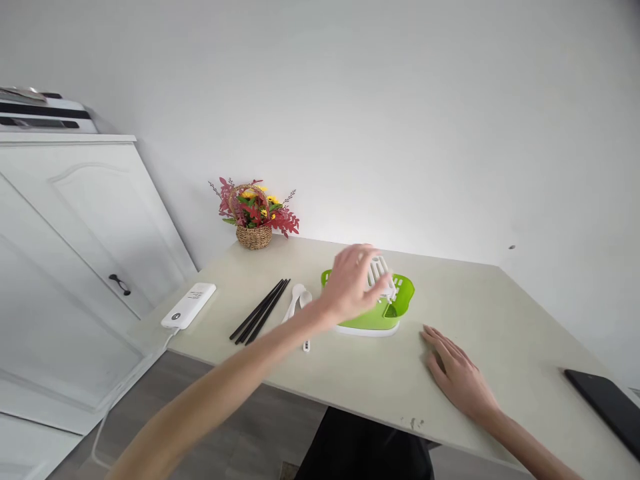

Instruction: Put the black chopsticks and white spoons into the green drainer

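Observation:
My left hand (347,283) reaches over a green plastic basket (367,317) and is closed on a white slotted rack (379,272). The rack is tilted up above the basket's right part; whether it touches the basket is hidden by my fingers. Under the basket sits a white base (370,331). My right hand (463,380) lies flat on the table, fingers stretched out and apart from the basket. Left of the basket are two white spoons (298,291), partly covered by my left forearm. Several black chopsticks (264,312) lie beside them.
A wicker basket of flowers (254,237) stands at the back left. A white power bank (189,305) with a cable lies at the left edge of the table (350,380). A black phone (607,403) rests at the right. A white cabinet (85,253) borders the left side.

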